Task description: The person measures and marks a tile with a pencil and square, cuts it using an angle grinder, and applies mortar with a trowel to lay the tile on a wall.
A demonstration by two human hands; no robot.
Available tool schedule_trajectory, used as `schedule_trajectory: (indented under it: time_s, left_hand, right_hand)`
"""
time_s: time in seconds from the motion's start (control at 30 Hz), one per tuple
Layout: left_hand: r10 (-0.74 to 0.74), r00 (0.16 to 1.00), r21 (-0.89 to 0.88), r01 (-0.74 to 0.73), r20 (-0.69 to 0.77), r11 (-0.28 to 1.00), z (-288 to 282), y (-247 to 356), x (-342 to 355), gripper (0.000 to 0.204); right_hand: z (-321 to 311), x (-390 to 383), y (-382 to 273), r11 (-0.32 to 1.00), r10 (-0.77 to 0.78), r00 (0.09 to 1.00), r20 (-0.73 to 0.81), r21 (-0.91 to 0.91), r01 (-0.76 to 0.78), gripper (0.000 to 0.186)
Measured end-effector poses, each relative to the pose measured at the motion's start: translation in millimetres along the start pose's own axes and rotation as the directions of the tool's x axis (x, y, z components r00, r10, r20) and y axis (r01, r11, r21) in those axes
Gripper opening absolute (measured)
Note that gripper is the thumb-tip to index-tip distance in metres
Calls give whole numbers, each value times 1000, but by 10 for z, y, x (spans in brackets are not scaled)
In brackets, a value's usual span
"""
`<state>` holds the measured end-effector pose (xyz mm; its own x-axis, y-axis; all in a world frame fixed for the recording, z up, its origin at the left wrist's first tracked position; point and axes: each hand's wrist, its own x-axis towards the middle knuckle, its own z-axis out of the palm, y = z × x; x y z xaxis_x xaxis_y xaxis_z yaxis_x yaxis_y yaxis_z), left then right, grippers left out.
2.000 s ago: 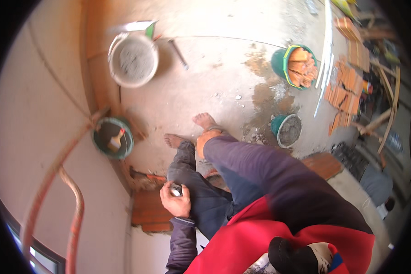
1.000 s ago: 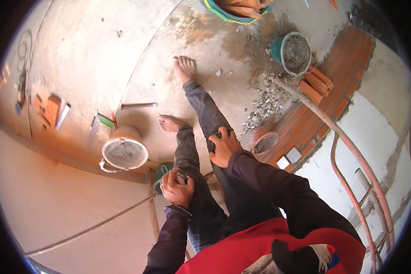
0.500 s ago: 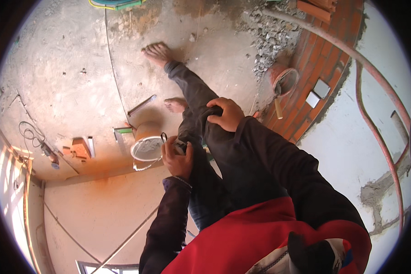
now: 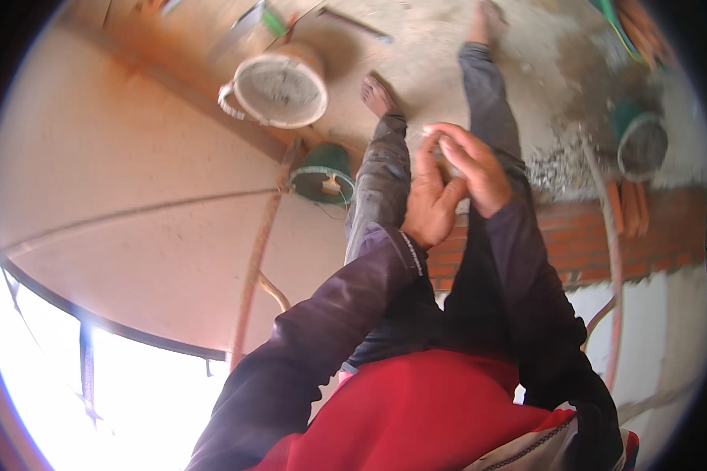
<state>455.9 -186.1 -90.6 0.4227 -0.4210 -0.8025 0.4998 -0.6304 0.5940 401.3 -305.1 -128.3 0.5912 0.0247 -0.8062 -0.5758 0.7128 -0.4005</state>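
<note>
Your left hand [image 4: 432,200] and right hand [image 4: 483,169] meet over your legs [image 4: 379,177], fingers pointing forward, whether gripping anything I cannot tell, with the green bucket [image 4: 324,159] leftward near the floor's [image 4: 434,67] wall-side edge.

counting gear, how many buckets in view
4: pale bucket upper left, green bucket below it, green mortar bucket right, cropped yellow-trimmed bucket top right; others may be hidden.

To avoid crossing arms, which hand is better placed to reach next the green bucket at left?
Probably the left hand: it looks nearer to the green bucket, with the right hand farther right. Whether they hold anything is unclear.
</note>
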Motion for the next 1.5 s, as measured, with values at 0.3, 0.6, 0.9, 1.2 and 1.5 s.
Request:
schedule_trajectory:
  time_s: [0.3, 0.6, 0.9, 1.2, 1.5]
  left_hand:
    - [-358, 772, -490, 70, -525, 869, -1489, -1943, -380, 22]
    - [-455, 477, -58, 640, -752, 766, -2950, -5367, -230, 37]
    - [-407, 666, 481, 740, -625, 470, -2970, -6219, 384, 40]
    - [-481, 755, 634, 646, -446, 425, -3205, -6442, 301, 43]
    - [-491, 780, 674, 603, -387, 426, -3184, -6384, 192, 45]
  right_hand:
    - [426, 472, 840, 851, 427, 895, 132, 278, -446, 38]
    - [941, 725, 1893, 859, 510, 831, -224, 175, -480, 36]
    - [678, 535, 2567, 793, 585, 746, -319, 32, -608, 33]
    - [616, 508, 2715, 786, 556, 752, -354, -71, -614, 32]
    - [668, 517, 2745, 754, 568, 743, -354, -137, -643, 34]
